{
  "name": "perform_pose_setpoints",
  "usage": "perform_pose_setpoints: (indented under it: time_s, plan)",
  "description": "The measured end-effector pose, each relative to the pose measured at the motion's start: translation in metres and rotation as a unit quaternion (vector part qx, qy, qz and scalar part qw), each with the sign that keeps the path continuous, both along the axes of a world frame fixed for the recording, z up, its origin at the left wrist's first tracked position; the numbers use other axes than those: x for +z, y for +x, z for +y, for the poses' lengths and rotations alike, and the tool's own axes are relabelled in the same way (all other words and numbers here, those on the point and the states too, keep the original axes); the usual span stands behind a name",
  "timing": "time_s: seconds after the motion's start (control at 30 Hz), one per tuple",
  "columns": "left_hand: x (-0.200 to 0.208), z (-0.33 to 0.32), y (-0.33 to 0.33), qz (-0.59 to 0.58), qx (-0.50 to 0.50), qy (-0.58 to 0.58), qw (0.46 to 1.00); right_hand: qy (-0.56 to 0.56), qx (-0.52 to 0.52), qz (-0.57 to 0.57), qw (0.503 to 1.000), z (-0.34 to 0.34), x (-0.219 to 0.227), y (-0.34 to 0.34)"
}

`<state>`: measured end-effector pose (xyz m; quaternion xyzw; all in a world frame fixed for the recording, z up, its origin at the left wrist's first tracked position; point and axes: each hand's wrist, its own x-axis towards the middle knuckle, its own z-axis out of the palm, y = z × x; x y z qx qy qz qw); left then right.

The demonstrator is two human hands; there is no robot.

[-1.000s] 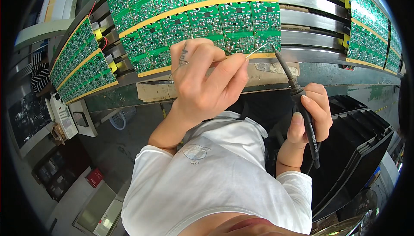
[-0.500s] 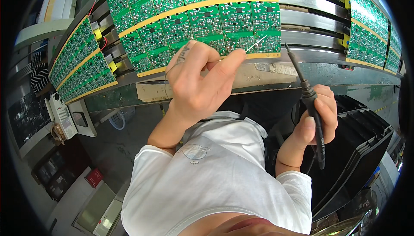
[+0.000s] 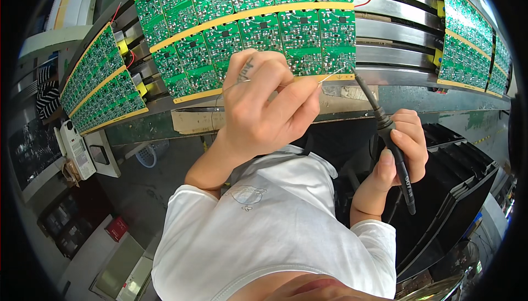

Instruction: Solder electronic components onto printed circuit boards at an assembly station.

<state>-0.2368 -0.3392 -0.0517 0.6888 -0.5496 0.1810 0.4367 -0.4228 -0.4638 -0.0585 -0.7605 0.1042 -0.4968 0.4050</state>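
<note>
My left hand (image 3: 264,108) pinches a thin strand of solder wire (image 3: 331,75) that points right, toward the lower right corner of a green circuit board panel (image 3: 247,26) with yellow strips. My right hand (image 3: 401,152) grips a black soldering iron (image 3: 388,136) like a pen. The iron's tip meets the wire's end at the panel's lower right edge. The panel rests on a metal conveyor rail (image 3: 396,72) that runs across in front of me.
More green panels lie on the rails at the left (image 3: 99,89) and at the far right (image 3: 467,37). Stacked black trays (image 3: 456,191) sit at the lower right. A white device (image 3: 74,149) and a red box (image 3: 116,228) are at the left.
My right hand has swung the iron's tip up and to the left until it meets the wire at the panel's edge. My left hand has shifted slightly right with the wire.
</note>
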Motion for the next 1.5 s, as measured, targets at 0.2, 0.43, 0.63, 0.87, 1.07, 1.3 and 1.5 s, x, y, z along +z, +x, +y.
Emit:
perform_pose_setpoints:
  time_s: [0.2,0.43,0.63,0.87,1.07,1.3,1.5]
  plan:
    - [-0.002,0.002,-0.001,-0.001,0.006,0.006,1.000,-0.010,0.012,0.038,0.999,0.001,0.002,0.002]
    - [-0.001,0.003,0.000,-0.011,0.007,0.021,1.000,-0.012,0.008,0.052,0.999,0.000,0.001,0.003]
    - [-0.003,0.002,0.000,0.003,0.003,-0.007,1.000,-0.018,0.022,0.007,1.000,-0.005,-0.003,-0.002]
    - [0.001,-0.002,0.003,-0.004,0.003,-0.006,1.000,-0.004,-0.020,-0.026,0.999,-0.014,-0.009,-0.009]
    - [0.007,-0.007,0.009,-0.019,0.010,0.037,0.999,0.003,-0.005,-0.047,0.999,-0.020,-0.015,-0.012]
    - [0.011,-0.009,0.015,-0.015,0.018,0.068,0.997,0.014,0.014,-0.036,0.999,-0.022,-0.012,-0.006]
    - [0.016,-0.009,0.023,-0.011,0.028,0.042,0.999,0.013,0.026,-0.047,0.998,-0.027,-0.016,-0.003]
